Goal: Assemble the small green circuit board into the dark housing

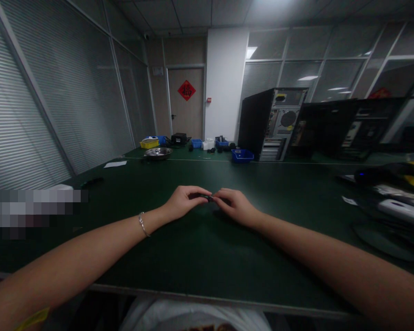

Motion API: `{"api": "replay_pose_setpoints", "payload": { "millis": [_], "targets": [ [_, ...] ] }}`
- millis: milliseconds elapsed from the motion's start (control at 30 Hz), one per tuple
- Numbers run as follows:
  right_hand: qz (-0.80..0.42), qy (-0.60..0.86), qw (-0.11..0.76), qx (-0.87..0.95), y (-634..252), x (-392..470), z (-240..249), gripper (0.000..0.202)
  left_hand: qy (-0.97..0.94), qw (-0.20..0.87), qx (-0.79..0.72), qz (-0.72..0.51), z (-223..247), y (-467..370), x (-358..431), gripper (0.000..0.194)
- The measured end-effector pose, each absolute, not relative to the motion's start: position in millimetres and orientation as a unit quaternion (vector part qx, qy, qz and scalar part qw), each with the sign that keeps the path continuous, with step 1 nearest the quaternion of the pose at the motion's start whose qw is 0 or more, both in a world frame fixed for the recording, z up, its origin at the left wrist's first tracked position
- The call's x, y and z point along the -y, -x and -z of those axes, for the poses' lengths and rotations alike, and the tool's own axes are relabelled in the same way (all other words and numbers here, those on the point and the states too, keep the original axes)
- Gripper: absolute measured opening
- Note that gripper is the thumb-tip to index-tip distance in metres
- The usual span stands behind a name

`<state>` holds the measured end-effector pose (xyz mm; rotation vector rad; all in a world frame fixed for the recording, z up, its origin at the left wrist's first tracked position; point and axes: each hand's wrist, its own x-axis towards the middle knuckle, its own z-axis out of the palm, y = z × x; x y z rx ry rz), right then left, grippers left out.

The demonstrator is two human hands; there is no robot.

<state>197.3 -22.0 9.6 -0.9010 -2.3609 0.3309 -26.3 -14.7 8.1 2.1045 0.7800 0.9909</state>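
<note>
Both of my hands meet over the middle of the dark green table (193, 257). Between their fingertips is a small dark object (209, 198), too small to make out. My left hand (186, 201), with a silver bracelet on its wrist, pinches the object's left side between thumb and fingers. From the right, my right hand (237, 206) pinches the same object, its fingertips almost touching those of the left. The fingers partly cover the object.
At the back stand a metal bowl (158, 153), a yellow bin (149, 144), a blue bin (242, 156) and a black computer tower (274, 124). White paper (115, 164) lies at the left. A white power strip (403, 213) and cables are at the right.
</note>
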Motion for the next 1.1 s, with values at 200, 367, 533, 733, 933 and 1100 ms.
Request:
{"api": "replay_pose_setpoints", "payload": {
  "millis": [200, 367, 533, 733, 933, 1100],
  "targets": [
    [-0.139, 0.331, 0.304, 0.882, -196.4, 23.2, -11.7, 0.025, -0.768, 0.404, -0.299, -0.397, -5.2, 24.2, 12.3, 0.028],
    [-0.131, 0.336, 0.303, 0.882, -196.5, 23.9, -11.7, 0.025, -0.763, 0.408, -0.305, -0.398, -6.4, 23.8, 11.3, 0.028],
    [-0.124, 0.361, 0.312, 0.87, -195.6, 22.8, -10.2, 0.023, -0.788, 0.368, -0.303, -0.389, -7.7, 26.1, 8.1, 0.022],
    [-0.127, 0.366, 0.313, 0.867, -195.9, 21.7, -9.2, 0.022, -0.817, 0.36, -0.311, -0.326, -13.0, 27.1, 11.3, 0.021],
    [-0.127, 0.364, 0.313, 0.868, -196.8, 20.3, -7.2, 0.022, -0.875, 0.334, -0.263, -0.23, -13.6, 27.4, 14.8, 0.022],
    [-0.127, 0.363, 0.31, 0.869, -196.3, 20.0, -7.4, 0.023, -0.914, 0.257, -0.243, -0.197, -12.3, 27.5, 14.9, 0.023]
  ]
}}
